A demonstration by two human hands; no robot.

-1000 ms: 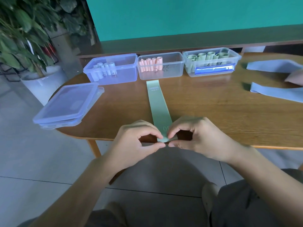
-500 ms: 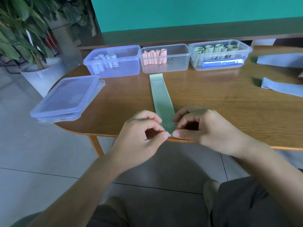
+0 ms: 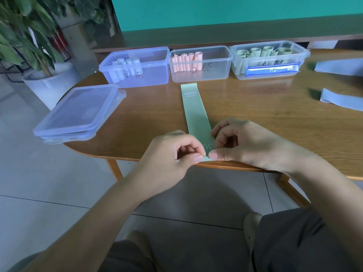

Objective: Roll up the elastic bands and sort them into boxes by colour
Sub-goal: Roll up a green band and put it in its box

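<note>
Little has moved since a moment ago: both hands keep pinching the near end of the green band. Left hand and right hand curl thumb and fingers onto it at the surface edge. Its far end almost reaches the pink box, between the blue box and the green box.

Three boxes stand side by side at the back of the table, a long band lies flat in front of the middle one, lids sit to the left, and two more bands lie at the right.
</note>
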